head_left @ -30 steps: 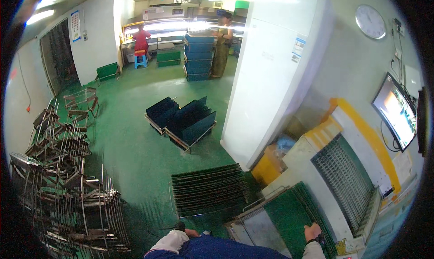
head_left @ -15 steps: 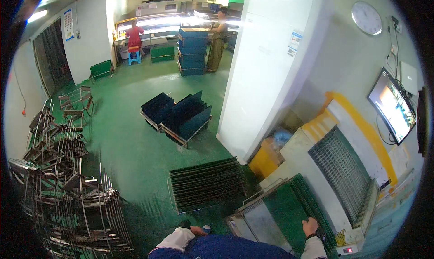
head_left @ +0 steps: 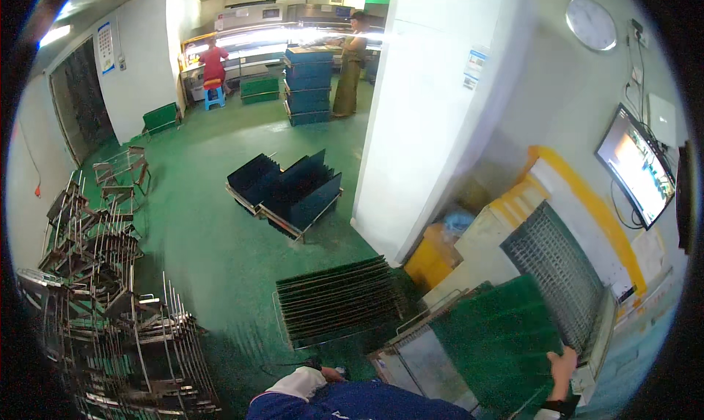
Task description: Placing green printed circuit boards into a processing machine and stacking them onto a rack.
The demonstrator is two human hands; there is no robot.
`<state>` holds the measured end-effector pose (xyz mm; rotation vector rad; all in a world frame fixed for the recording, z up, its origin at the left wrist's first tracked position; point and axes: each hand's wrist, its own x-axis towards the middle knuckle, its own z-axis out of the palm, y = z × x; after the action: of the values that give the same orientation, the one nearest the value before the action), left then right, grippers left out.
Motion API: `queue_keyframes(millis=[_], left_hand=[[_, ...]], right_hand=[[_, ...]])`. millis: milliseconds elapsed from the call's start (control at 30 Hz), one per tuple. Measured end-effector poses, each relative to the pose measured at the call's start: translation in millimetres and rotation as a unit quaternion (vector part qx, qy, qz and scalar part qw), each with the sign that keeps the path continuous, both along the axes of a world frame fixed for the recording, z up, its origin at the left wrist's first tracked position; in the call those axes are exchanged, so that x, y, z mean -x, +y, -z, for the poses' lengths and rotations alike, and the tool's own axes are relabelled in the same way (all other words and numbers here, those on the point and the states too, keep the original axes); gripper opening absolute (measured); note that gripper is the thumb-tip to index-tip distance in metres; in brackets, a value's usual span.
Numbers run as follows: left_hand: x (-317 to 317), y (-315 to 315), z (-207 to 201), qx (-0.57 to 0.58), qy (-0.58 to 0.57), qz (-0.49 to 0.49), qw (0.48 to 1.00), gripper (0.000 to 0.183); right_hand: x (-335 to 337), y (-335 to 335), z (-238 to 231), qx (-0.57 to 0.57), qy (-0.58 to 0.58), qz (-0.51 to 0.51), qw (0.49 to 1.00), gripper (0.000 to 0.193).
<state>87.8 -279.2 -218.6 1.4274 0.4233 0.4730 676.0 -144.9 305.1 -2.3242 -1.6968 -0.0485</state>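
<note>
My right hand (head_left: 563,365) is closed on the right edge of a large flat green board (head_left: 506,336) at the lower right. The board is tilted above a wire rack (head_left: 403,369) and overlaps the lower part of a machine with a sloping mesh chute (head_left: 555,273). Close to my waist is my left hand (head_left: 333,374), partly covered by the sleeve; its fingers are too small and dark to make out. Just ahead of it on the floor stands a rack of dark upright boards (head_left: 341,301).
Another rack of dark blue boards (head_left: 290,193) stands mid-floor. Piled empty metal racks (head_left: 110,295) line the left side. A white pillar (head_left: 433,112) rises beside a yellow bin (head_left: 433,259). Two people work at a lit bench behind stacked blue crates (head_left: 308,86).
My right hand has moved to the right, and the green board has swung right with it, now covering the row of boards and part of the mesh chute. My left hand has shifted slightly right.
</note>
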Motion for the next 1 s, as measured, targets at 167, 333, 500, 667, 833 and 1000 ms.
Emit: queue_keyframes(millis=[167,333,500,667,833,1000], left_hand=[[-12.7,8.8,7.6,0.003,-0.059,-0.009,0.998,0.035],[-20.0,12.6,38.5,0.167,0.056,0.024,0.984,0.039],[-19.8,27.6,12.5,-0.182,-0.089,-0.011,0.979,0.037],[-10.7,31.8,29.3,-0.134,0.175,0.044,0.974,0.038],[-34.1,41.1,-10.0,0.163,0.408,0.043,0.897,0.048],[-13.2,21.8,24.3,0.195,0.391,-0.035,0.899,0.052]], right_hand=[[-71.7,-40.2,-36.7,-0.150,0.223,0.088,0.959,0.048],[-102.7,-73.2,-14.1,-0.307,0.521,0.092,0.791,0.043],[-71.1,-97.3,9.9,-0.190,0.281,0.039,0.940,0.044],[-121.9,-68.8,69.5,-0.256,0.723,0.093,0.635,0.027],[-62.9,-10.7,64.8,-0.322,0.748,0.176,0.554,0.021],[-48.2,22.4,69.5,-0.324,0.799,0.123,0.492,0.019]])
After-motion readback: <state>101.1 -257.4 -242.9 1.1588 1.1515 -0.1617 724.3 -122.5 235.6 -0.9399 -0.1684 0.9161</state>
